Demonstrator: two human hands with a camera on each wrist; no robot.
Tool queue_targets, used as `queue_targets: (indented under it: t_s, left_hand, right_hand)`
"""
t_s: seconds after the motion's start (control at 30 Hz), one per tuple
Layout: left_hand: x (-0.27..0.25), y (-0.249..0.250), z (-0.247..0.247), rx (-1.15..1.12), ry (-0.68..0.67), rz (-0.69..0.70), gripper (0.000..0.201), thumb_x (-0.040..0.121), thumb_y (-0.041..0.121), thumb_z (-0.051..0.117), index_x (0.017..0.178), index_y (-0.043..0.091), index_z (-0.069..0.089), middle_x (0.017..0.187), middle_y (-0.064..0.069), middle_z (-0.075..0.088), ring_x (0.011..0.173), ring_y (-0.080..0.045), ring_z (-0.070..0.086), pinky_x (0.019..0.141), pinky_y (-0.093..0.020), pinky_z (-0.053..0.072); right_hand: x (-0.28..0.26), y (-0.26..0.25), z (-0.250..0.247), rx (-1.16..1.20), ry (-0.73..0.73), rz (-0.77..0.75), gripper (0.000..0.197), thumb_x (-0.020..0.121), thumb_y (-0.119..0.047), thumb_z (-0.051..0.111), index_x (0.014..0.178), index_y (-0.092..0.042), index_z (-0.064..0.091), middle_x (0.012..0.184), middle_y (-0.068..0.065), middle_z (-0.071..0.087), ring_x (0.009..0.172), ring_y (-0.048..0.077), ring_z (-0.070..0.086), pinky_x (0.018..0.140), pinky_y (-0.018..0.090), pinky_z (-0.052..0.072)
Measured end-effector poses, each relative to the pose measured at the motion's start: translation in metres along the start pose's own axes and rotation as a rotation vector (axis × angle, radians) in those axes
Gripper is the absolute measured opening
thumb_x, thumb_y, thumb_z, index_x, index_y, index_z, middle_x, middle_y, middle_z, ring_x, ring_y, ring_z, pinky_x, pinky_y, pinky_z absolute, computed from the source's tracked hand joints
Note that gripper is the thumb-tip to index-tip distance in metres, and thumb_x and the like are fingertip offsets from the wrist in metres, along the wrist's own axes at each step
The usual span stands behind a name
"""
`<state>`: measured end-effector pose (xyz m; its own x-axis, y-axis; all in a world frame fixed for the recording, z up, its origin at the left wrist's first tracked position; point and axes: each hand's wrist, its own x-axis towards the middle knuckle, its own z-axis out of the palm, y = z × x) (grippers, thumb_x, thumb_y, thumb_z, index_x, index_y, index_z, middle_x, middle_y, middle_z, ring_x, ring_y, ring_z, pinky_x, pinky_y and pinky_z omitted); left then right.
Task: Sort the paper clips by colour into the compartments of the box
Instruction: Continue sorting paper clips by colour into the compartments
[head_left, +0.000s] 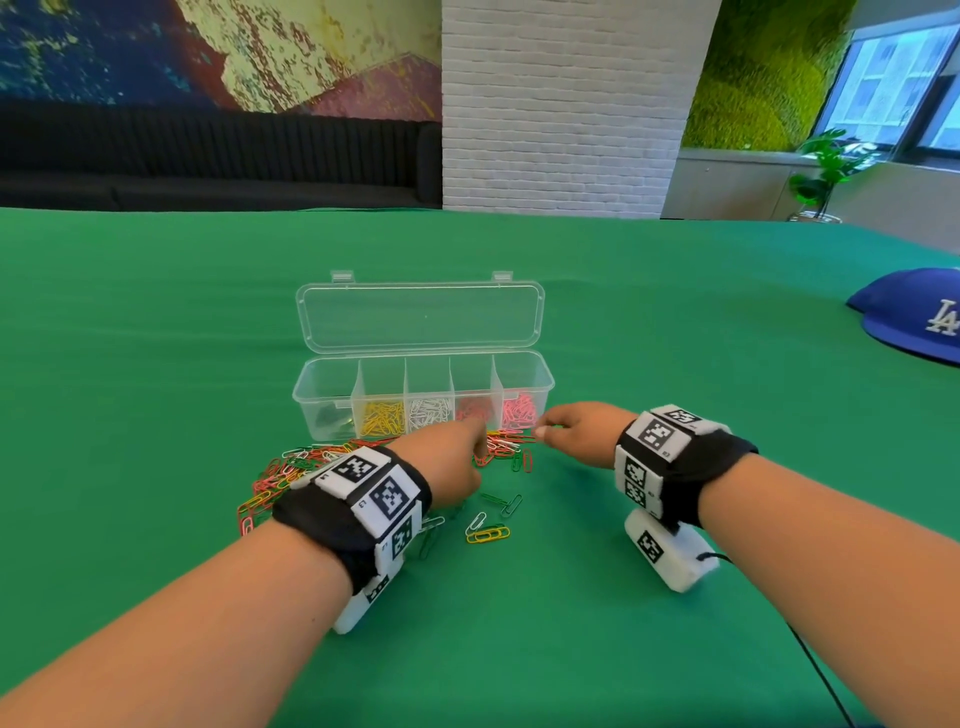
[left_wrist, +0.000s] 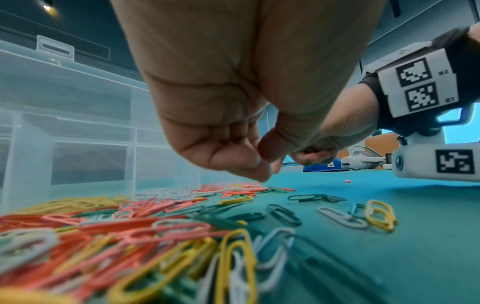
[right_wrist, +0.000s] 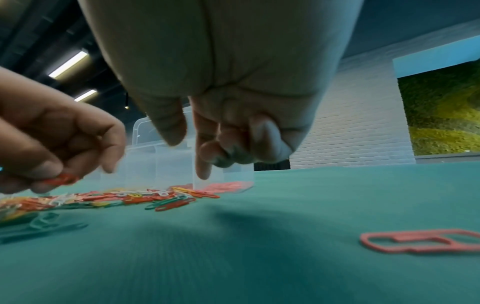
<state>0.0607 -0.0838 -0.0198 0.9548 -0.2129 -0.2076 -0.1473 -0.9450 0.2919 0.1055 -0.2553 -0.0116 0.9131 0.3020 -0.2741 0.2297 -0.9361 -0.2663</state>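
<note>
Right wrist view: we see left hand (right_wrist: 59, 144) pinching red paper clip (right_wrist: 62, 179), just above mixed-colour clip pile (head_left: 291, 467). Clear plastic five-compartment box (head_left: 423, 395) lies just beyond; red compartment (head_left: 475, 408) straight ahead. Right hand (head_left: 582, 428) fingers curled, forefinger extended, contents indiscernible.

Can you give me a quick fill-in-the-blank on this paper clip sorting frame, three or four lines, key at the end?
1. The lid of the clear box stands ____.
2. The box has ____ compartments in a row.
3. The white clips lie in the compartment between the yellow clips and the ____ ones.
4. The left hand pinches a ____ clip above the loose pile.

Missing words: open; five; red; red
</note>
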Motion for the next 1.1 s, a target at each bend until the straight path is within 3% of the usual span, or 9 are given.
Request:
queue_targets:
  t_s: [0.07, 0.13, 0.3, 0.43, 0.5, 0.6, 0.7, 0.87, 1.1]
  left_hand:
    - [0.000, -0.002, -0.001, -0.027, 0.005, -0.018, 0.039, 0.093, 0.012, 0.043, 0.130, 0.025, 0.047, 0.119, -0.004, 0.058, 0.074, -0.012, 0.051, 0.061, -0.020, 0.041]
    - [-0.002, -0.003, -0.006, -0.035, 0.019, -0.027, 0.038, 0.094, 0.011, 0.040, 0.125, 0.024, 0.055, 0.126, -0.004, 0.056, 0.068, -0.009, 0.050, 0.061, -0.019, 0.041]
    - [0.000, -0.012, -0.015, -0.251, 0.027, -0.090, 0.022, 0.094, 0.011, 0.039, 0.092, 0.014, 0.061, 0.075, 0.002, 0.051, 0.058, -0.007, 0.041, 0.054, -0.020, 0.037]
    - [0.010, -0.013, -0.023, -0.746, -0.042, -0.295, 0.020, 0.093, 0.001, 0.037, 0.083, 0.009, 0.052, 0.066, -0.002, 0.044, 0.054, -0.012, 0.040, 0.049, -0.019, 0.037]
    - [0.015, -0.012, -0.026, -0.810, -0.063, -0.336, 0.013, 0.090, 0.003, 0.040, 0.081, 0.007, 0.048, 0.067, -0.003, 0.042, 0.054, -0.013, 0.038, 0.050, -0.020, 0.034]
    - [0.025, -0.008, -0.027, -0.433, -0.133, -0.268, 0.018, 0.094, 0.018, 0.041, 0.079, 0.009, 0.045, 0.067, -0.002, 0.041, 0.052, -0.013, 0.035, 0.049, -0.021, 0.031]
    - [0.030, -0.003, -0.030, -0.050, -0.143, -0.142, 0.030, 0.097, 0.033, 0.041, 0.107, 0.009, 0.055, 0.091, -0.006, 0.055, 0.062, -0.014, 0.046, 0.059, -0.022, 0.042]
    - [0.039, 0.004, -0.022, 0.107, -0.149, -0.146, 0.035, 0.096, 0.033, 0.043, 0.119, 0.011, 0.056, 0.119, -0.011, 0.059, 0.099, -0.024, 0.059, 0.085, -0.031, 0.048]
    - [0.052, 0.007, -0.005, 0.147, -0.101, -0.141, 0.025, 0.086, 0.029, 0.061, 0.106, 0.013, 0.059, 0.093, -0.003, 0.058, 0.081, -0.017, 0.051, 0.077, -0.027, 0.047]
  right_hand:
    - [0.006, -0.003, 0.005, -0.102, -0.005, -0.010, 0.042, 0.091, -0.042, 0.053, 0.130, -0.027, 0.051, 0.132, 0.003, 0.054, 0.117, 0.020, 0.052, 0.097, 0.027, 0.040]
    - [0.011, -0.004, 0.009, -0.154, -0.016, -0.017, 0.052, 0.086, -0.042, 0.061, 0.134, -0.027, 0.049, 0.138, 0.001, 0.050, 0.123, 0.020, 0.049, 0.100, 0.028, 0.039]
    - [0.014, -0.005, 0.009, -0.159, 0.000, -0.019, 0.050, 0.084, -0.038, 0.066, 0.130, -0.024, 0.053, 0.137, 0.001, 0.051, 0.123, 0.020, 0.050, 0.099, 0.027, 0.039]
    - [0.016, -0.007, 0.011, -0.138, 0.031, -0.030, 0.038, 0.086, -0.038, 0.063, 0.119, -0.018, 0.061, 0.120, 0.003, 0.060, 0.108, 0.020, 0.057, 0.084, 0.024, 0.041]
    - [0.015, -0.007, 0.012, -0.121, 0.034, -0.037, 0.037, 0.086, -0.042, 0.061, 0.113, -0.016, 0.062, 0.110, 0.003, 0.061, 0.102, 0.019, 0.057, 0.077, 0.023, 0.040]
    - [0.016, -0.007, 0.012, -0.147, 0.023, -0.050, 0.035, 0.085, -0.042, 0.062, 0.108, -0.015, 0.059, 0.088, -0.002, 0.052, 0.089, 0.018, 0.052, 0.071, 0.022, 0.036]
    - [0.019, -0.007, 0.012, -0.161, 0.028, -0.066, 0.022, 0.088, -0.032, 0.061, 0.099, -0.014, 0.059, 0.074, -0.005, 0.045, 0.082, 0.018, 0.048, 0.064, 0.023, 0.033]
    - [0.019, -0.006, 0.012, -0.165, 0.042, -0.074, 0.017, 0.089, -0.020, 0.057, 0.103, -0.010, 0.060, 0.086, 0.001, 0.050, 0.082, 0.018, 0.047, 0.068, 0.023, 0.034]
    - [0.018, -0.005, 0.012, -0.125, 0.027, -0.112, 0.026, 0.090, -0.026, 0.059, 0.115, -0.019, 0.060, 0.120, 0.004, 0.058, 0.103, 0.021, 0.055, 0.078, 0.022, 0.036]
